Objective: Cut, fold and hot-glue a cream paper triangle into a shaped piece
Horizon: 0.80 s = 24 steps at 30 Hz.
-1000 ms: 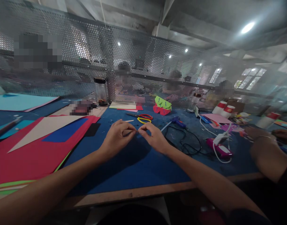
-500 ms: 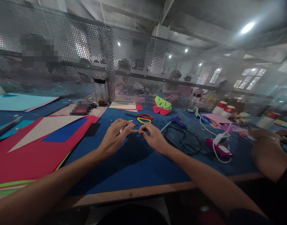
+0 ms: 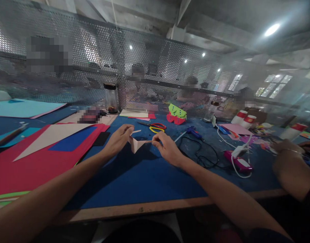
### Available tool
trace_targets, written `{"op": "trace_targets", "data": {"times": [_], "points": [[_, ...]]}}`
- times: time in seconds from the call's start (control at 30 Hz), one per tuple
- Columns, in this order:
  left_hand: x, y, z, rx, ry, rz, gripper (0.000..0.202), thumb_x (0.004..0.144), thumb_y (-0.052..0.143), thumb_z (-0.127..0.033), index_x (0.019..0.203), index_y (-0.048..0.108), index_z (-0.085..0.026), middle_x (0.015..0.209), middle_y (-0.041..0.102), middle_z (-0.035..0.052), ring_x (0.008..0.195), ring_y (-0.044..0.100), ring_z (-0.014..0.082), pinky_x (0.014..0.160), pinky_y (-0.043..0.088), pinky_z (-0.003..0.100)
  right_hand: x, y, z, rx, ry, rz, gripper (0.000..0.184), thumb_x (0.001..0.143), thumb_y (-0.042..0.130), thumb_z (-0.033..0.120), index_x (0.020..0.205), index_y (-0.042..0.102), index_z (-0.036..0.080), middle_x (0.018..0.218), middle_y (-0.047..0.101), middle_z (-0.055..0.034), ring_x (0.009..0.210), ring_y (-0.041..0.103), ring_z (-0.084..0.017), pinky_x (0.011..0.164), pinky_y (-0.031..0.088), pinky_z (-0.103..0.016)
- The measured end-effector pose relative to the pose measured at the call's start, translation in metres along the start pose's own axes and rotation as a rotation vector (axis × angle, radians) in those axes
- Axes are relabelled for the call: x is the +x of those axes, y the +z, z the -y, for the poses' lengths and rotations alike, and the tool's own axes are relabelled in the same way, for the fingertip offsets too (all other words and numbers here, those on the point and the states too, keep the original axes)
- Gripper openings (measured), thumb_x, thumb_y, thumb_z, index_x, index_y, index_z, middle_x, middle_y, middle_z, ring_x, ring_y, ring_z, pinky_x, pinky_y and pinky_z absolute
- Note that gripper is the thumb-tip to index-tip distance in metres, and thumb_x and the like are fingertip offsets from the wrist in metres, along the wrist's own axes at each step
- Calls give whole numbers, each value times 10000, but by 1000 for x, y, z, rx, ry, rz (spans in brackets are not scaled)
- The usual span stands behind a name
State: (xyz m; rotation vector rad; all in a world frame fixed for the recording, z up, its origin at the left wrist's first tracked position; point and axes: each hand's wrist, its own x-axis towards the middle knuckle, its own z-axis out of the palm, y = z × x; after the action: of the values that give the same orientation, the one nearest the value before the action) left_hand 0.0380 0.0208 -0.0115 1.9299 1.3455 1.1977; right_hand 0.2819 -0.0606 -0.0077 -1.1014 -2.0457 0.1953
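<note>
Between my hands, above the blue tabletop (image 3: pixel 150 182), is a small folded piece of pale pink paper (image 3: pixel 136 145) with thin pointed ends. My left hand (image 3: pixel 119 138) is closed on its left side, fingers pinched together. The thumb and forefinger of my right hand (image 3: pixel 166 146) pinch the narrow tip on the right. Just beyond the hands lie scissors (image 3: pixel 157 128) with red and yellow handles. A blue glue gun (image 3: pixel 194 132) rests to the right of them, its black cord curling across the table.
Red paper sheets (image 3: pixel 43 172) with a blue piece on top cover the left. At the back stand a glass jar (image 3: pixel 110 98) and green and red paper shapes (image 3: pixel 176 114). A magenta tool (image 3: pixel 238 162) lies right, near another person's hand (image 3: pixel 288 148).
My left hand has shifted slightly left and tilted, so the folded paper between the hands now shows. My right hand keeps its pinch in nearly the same place.
</note>
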Motion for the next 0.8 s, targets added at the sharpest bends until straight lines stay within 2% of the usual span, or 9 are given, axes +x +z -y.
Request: {"op": "trace_targets", "data": {"times": [0.17, 0.33, 0.43, 0.53, 0.67, 0.8], "points": [[3, -1, 6, 3, -44, -20, 423, 908, 587, -527, 1172, 693, -214, 1266, 758, 111, 1164, 700, 306, 1023, 530, 434, 0, 0, -2, -19, -10, 22, 69, 1055, 576, 222, 996, 609, 230, 1018, 689, -39, 939, 628, -202, 886, 435, -339], [7, 0, 14, -47, -65, -6, 462, 827, 647, -448, 1198, 669, -173, 1214, 766, 147, 1011, 748, 283, 861, 589, 400, 0, 0, -3, -27, -34, 36, 84, 1040, 577, 195, 967, 600, 229, 1008, 683, -38, 950, 626, -206, 898, 436, -345], [6, 1, 14, -68, -41, -13, 458, 782, 666, -383, 1189, 673, -173, 1172, 773, 132, 994, 744, 264, 840, 586, 376, 1, -1, -2, -29, -49, 44, 95, 1034, 572, 194, 950, 597, 230, 1007, 685, -40, 939, 626, -206, 903, 444, -346], [5, 0, 11, -76, -25, -23, 406, 763, 665, -367, 1121, 705, -180, 1084, 785, 116, 946, 745, 255, 813, 582, 368, 1, -2, -1, -40, -56, 56, 96, 1034, 567, 205, 948, 600, 232, 1014, 691, -43, 934, 630, -206, 909, 458, -345], [3, -3, 5, -61, -9, -33, 268, 764, 672, -389, 939, 747, -199, 891, 789, 81, 831, 730, 252, 759, 564, 367, 2, -1, -4, -45, -56, 81, 85, 1022, 576, 214, 949, 618, 227, 995, 703, -43, 916, 643, -203, 890, 476, -340], [1, -5, -1, -58, 17, -58, 243, 773, 707, -421, 893, 769, -219, 855, 791, 53, 814, 719, 244, 761, 551, 357, 1, 0, -8, 6, -62, 146, 57, 976, 611, 212, 933, 648, 222, 941, 718, -33, 869, 667, -192, 827, 499, -312]]}}
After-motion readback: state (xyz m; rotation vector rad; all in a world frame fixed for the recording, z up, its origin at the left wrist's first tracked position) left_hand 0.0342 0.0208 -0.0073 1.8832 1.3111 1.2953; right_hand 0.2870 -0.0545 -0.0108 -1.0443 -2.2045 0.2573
